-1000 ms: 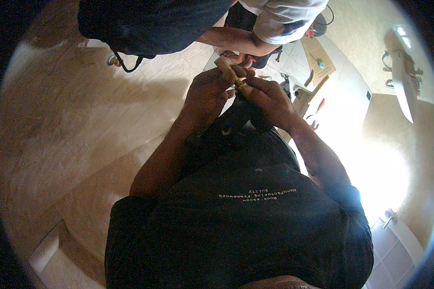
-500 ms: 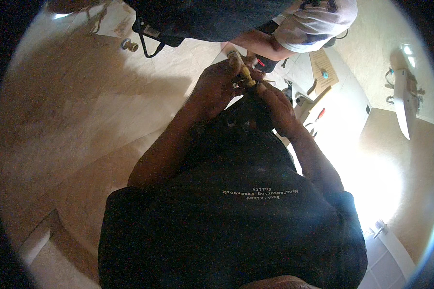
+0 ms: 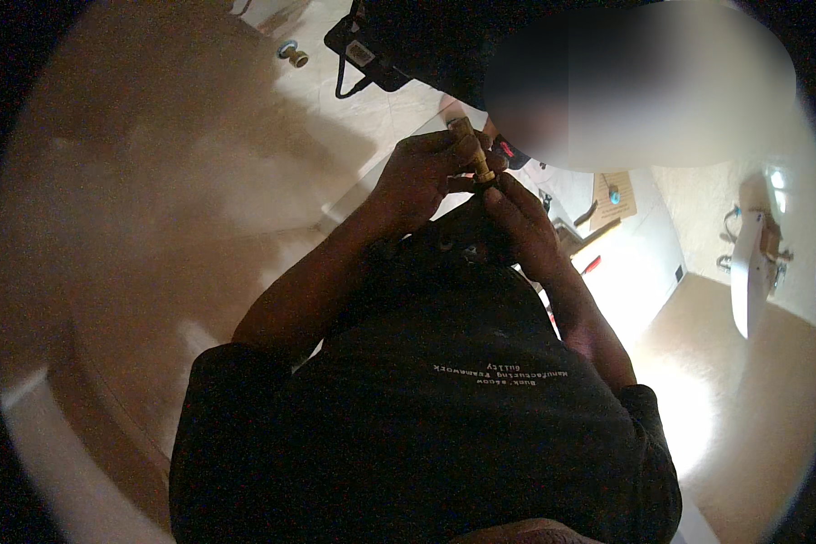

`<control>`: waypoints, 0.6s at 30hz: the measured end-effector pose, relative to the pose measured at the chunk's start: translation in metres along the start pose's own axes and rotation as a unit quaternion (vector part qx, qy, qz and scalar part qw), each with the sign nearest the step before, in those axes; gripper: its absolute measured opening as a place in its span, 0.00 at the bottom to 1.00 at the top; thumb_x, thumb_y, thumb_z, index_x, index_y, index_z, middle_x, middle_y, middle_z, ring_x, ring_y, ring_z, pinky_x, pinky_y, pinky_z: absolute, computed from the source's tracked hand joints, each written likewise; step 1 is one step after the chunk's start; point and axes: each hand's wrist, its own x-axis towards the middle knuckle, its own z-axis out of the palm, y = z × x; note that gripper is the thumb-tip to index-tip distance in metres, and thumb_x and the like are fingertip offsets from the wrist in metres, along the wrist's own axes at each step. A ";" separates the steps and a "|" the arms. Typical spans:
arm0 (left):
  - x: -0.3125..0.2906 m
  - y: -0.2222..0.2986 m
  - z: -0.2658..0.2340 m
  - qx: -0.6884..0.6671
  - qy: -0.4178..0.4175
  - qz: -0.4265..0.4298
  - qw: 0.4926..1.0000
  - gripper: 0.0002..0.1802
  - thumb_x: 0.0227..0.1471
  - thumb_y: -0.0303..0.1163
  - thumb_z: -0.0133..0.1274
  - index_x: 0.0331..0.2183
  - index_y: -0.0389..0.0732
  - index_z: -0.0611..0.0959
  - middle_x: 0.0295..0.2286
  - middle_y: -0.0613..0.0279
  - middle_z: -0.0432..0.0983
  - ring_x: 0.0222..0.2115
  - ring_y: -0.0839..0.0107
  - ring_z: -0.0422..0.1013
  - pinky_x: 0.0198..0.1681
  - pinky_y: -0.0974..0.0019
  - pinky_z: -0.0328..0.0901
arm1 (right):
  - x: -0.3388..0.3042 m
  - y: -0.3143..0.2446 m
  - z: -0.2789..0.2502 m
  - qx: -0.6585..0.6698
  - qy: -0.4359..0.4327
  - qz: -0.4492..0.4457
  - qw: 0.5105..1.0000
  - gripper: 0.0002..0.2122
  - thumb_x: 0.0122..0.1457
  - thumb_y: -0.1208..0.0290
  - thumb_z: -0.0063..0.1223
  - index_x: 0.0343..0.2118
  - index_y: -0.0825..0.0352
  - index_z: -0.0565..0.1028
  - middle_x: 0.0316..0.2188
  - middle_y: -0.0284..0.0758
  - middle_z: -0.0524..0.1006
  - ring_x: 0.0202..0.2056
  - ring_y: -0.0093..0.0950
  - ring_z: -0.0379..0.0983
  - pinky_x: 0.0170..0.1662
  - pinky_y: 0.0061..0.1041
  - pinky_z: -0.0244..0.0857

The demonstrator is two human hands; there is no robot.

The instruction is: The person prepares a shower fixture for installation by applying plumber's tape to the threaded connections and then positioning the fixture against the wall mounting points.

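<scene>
Seen from above, a person's two bare hands meet at one small object, a brass-coloured pipe fitting (image 3: 483,169), which lies right in the grip and tilts with its far end leaning to the left. The left hand (image 3: 417,177) pinches the upper part of the fitting between thumb and fingers. The right hand (image 3: 528,231) closes its thumb and fingertips narrowly at the lower end (the light is dim here, so the exact finger contact is hard to make out). Just below the grip spreads the person's own dark T-shirt (image 3: 408,426), with pale lettering across the chest.

Beyond the grip, a co-worker in dark clothing (image 3: 444,41) leans in, and a large blurred patch covers the area up and to the right. Up and to the left of the grip are a black box (image 3: 363,56) with a looped cable (image 3: 340,77) and, farther out, a brass pipe outlet (image 3: 296,57) with a bluish ring. To the right of the grip lie a narrow wooden strip (image 3: 598,236), a red handle (image 3: 592,265) and a brown sheet (image 3: 601,184) bearing a small blue piece (image 3: 615,196). Well apart, far to the right, stands a white bathroom fixture (image 3: 746,281).
</scene>
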 end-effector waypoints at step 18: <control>-0.063 0.017 0.094 -0.306 0.147 0.044 0.940 0.28 0.66 0.48 0.40 0.55 0.35 0.67 0.42 0.47 0.78 0.46 0.54 0.75 0.51 0.49 0.68 | -0.035 0.020 -0.055 0.053 -0.187 0.038 0.980 0.24 0.66 0.59 0.49 0.60 0.68 0.65 0.43 0.34 0.76 0.40 0.22 0.70 0.43 0.22 0.66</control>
